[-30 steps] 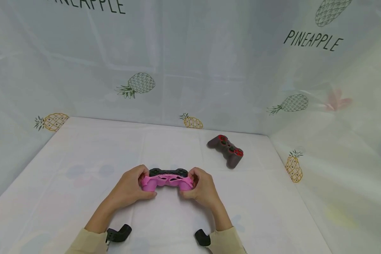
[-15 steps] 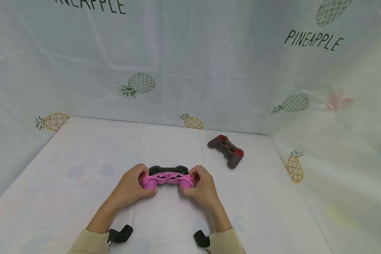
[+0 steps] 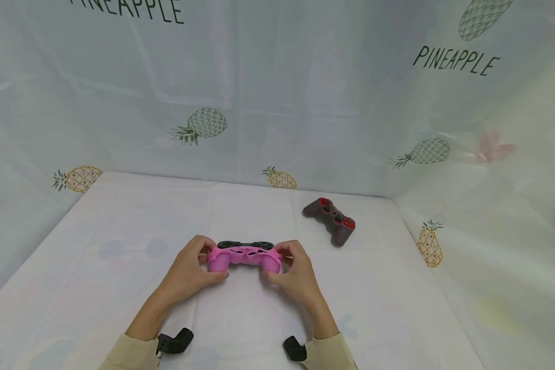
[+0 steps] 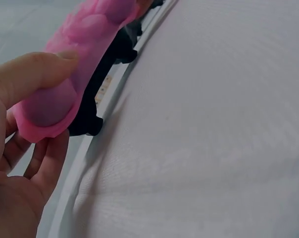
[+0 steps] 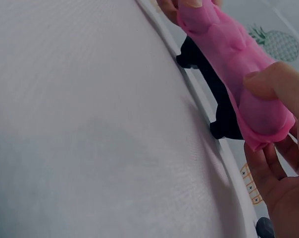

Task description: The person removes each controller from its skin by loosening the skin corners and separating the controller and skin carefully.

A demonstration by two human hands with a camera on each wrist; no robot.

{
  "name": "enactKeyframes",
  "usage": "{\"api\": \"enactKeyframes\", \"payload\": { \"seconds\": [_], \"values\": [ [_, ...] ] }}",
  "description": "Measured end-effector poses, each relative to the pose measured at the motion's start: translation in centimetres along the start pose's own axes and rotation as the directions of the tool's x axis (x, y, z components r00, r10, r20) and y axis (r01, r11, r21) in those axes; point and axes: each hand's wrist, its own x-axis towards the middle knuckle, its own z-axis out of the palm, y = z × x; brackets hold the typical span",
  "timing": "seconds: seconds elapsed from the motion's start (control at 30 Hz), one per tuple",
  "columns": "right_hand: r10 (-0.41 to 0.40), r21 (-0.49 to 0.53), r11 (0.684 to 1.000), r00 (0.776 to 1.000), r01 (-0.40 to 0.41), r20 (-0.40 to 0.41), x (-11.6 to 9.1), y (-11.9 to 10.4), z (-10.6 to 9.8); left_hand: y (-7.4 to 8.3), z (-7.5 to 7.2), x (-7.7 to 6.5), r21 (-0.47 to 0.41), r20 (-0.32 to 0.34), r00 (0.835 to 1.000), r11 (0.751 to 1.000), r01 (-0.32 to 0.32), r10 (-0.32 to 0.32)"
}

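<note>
Both hands hold a black game controller with a pink rubbery skin on its near side. The skin has dark cut-outs along its upper part. My left hand grips the left handle, its thumb on the pink surface in the left wrist view and its fingers curled at the skin's edge. On the other handle, my right hand mirrors this, thumb pressed on the pink. In the wrist views, black thumbsticks jut out on the side facing away from the thumbs, over the white cloth.
A second game controller, dark brown with red buttons, lies on the white tablecloth towards the back right. Behind rises a pale sheet printed with pineapples. Black camera mounts project from both wrists.
The hands have tipped the controller, so its black part looks thinner above the pink skin and it sits slightly farther from me. The second controller stays in place.
</note>
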Motion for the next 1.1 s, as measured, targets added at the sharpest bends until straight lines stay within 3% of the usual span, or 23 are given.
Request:
{"api": "enactKeyframes", "payload": {
  "seconds": [0.2,0.6,0.9,1.1],
  "values": [
    [-0.006,0.016,1.0,1.0,0.006,0.026,-0.17,-0.02,0.0,-0.14,-0.09,-0.3,0.01,0.005,1.0,1.0,-0.009,0.009],
    [-0.005,-0.048,0.999,0.998,0.008,0.062,-0.07,-0.29,-0.44,0.15,-0.58,-0.22,0.123,0.038,0.992,0.985,-0.124,0.12],
    [-0.021,-0.084,0.996,0.997,0.027,0.075,0.03,-0.34,-0.61,0.29,-0.5,-0.22,0.125,0.072,0.994,0.988,-0.096,0.087],
    [-0.005,-0.089,0.996,0.998,0.011,0.06,0.15,-0.36,-0.56,-0.07,-0.32,-0.08,0.127,0.056,0.996,0.989,-0.08,0.074]
  ]
}}
